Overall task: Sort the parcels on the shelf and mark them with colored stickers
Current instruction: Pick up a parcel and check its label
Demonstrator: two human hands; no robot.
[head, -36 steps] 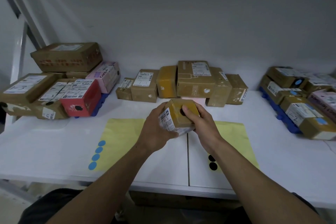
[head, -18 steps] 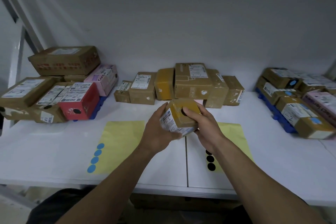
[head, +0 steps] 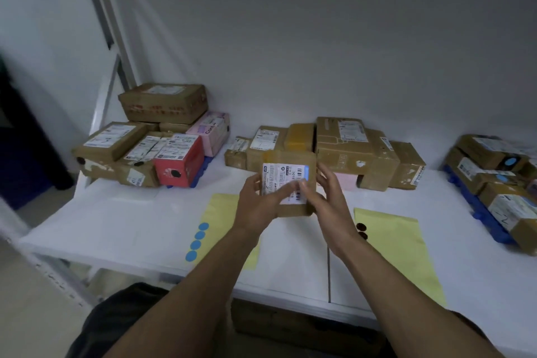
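Note:
A small brown parcel (head: 290, 160) with a white shipping label facing me is held above the middle of the white shelf (head: 122, 229). My left hand (head: 258, 206) grips its left side, thumb across the label. My right hand (head: 328, 200) holds its right side and lower corner. A yellow sheet (head: 220, 212) with several blue round stickers (head: 197, 241) lies at the left. Another yellow sheet (head: 398, 244) with black stickers (head: 361, 230) lies at the right.
A left pile (head: 151, 148) of parcels bears black dots, among them a red box (head: 178, 164). Unmarked brown parcels (head: 348, 148) line the back wall at the centre. A right pile (head: 499, 183) on a blue tray bears blue dots.
The parcel has been turned so that its label faces me; the black sticker on its face is no longer visible. My view has shifted to the left.

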